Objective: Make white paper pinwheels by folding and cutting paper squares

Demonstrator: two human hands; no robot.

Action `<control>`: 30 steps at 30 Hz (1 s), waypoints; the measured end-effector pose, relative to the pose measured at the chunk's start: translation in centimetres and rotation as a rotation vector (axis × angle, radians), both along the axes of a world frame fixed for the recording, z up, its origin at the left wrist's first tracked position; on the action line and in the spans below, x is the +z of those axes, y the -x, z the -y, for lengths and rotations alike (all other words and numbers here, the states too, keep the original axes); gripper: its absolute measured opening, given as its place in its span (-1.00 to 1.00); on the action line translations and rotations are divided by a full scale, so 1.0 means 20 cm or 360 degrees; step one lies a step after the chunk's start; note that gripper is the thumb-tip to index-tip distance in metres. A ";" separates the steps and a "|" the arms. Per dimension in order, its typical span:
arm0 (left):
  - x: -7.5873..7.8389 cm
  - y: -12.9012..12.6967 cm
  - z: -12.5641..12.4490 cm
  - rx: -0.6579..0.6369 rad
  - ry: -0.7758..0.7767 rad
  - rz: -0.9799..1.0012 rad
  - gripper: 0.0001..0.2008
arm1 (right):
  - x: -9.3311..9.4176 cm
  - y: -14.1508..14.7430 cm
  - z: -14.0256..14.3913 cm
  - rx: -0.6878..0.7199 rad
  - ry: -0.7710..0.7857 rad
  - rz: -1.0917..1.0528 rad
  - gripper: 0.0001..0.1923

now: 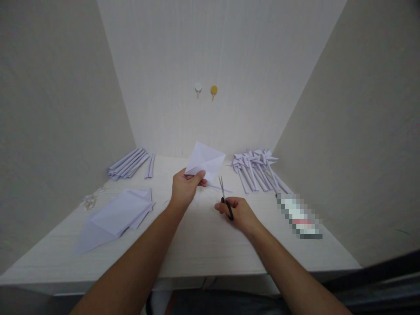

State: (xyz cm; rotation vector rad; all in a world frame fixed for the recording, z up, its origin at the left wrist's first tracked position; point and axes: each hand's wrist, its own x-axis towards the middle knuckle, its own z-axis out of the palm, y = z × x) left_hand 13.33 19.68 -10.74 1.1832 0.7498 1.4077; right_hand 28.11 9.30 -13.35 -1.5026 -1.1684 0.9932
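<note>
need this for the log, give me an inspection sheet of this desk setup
surface: pale wood-grain table, mostly bare at the near edge
job's things: creased white paper; scissors, blades up
clutter: folded paper sheets; rolled paper strips; paper pinwheels; blurred item; small whitish bits
grippers: left hand pinches the paper; right hand grips the scissors
cables: nothing seen
surroundings: plain walls on three sides; two wall hooks

Two bare forearms, no sleeves
</note>
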 end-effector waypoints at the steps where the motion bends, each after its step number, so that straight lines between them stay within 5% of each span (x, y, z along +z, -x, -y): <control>1: 0.00 0.00 0.00 -0.0010 -0.0007 0.0016 -0.69 | 0.00 0.00 0.00 0.0022 0.0030 0.0026 -0.65; 30: 0.00 0.00 0.03 -0.0292 0.0060 -0.0123 -0.77 | -0.02 -0.01 -0.01 0.0071 0.0077 0.0124 -0.58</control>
